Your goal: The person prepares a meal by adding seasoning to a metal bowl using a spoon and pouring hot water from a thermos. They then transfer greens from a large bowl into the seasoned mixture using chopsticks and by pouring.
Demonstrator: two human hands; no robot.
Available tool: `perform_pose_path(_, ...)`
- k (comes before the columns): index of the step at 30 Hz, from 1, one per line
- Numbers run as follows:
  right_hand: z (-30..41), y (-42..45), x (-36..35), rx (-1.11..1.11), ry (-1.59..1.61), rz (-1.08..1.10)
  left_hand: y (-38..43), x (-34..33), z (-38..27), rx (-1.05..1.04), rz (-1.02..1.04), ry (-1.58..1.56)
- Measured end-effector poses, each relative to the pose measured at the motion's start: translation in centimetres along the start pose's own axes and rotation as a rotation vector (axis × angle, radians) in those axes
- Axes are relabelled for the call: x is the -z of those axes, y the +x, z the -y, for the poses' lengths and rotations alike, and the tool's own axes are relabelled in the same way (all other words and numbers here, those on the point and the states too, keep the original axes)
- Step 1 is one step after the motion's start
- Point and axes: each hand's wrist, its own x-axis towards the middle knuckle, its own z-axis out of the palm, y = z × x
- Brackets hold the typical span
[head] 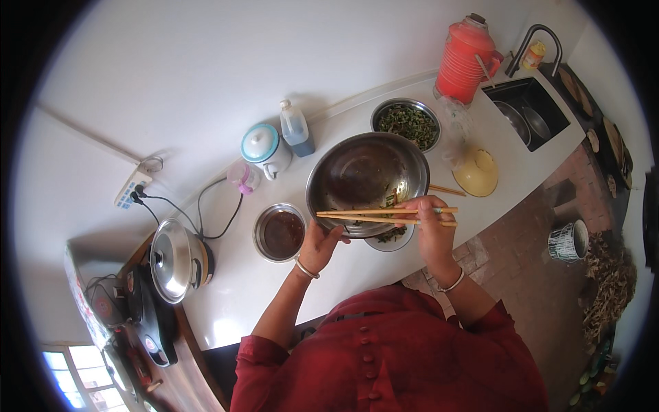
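My left hand (320,246) grips the near left rim of a large metal bowl (360,170), which is tilted and has dark liquid residue and bits of greens inside. In my right hand (431,226) is a pair of wooden chopsticks (370,211), their tips over the bowl's near left rim. Partly hidden under the bowl stands a white bowl (391,245) with chopped greens. A smaller metal bowl (279,233) of dark brown liquid is left of my left hand. Behind the large bowl is a metal basin (433,116) full of chopped greens.
An enamel mug (275,158), a plastic bottle (297,129) and a red thermos (463,62) stand along the wall. A yellow dish (476,174) lies at right, before the sink (558,105). At left are a lidded electric pot (177,260) and cords from a power strip (132,190).
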Motion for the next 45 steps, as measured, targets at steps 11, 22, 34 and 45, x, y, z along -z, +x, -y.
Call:
perform_pose_path(11,0.0,1.0,2.3,-0.115,-0.132,0.051,-0.2,0.2,0.5,-0.012,0.021,0.009)
perform_pose_path(22,1.5,1.3,5.6,-0.106,-0.343,0.161,-0.2,0.5,0.7,-0.002,0.008,0.052)
perform_pose_path(34,0.7,1.2,1.8,-0.044,-0.058,0.071,-0.1,0.0,0.9,-0.002,0.032,0.082)
perform_pose_path(45,0.1,0.5,3.0,-0.074,-0.122,0.098,-0.1,-0.1,0.9,-0.026,0.021,0.078)
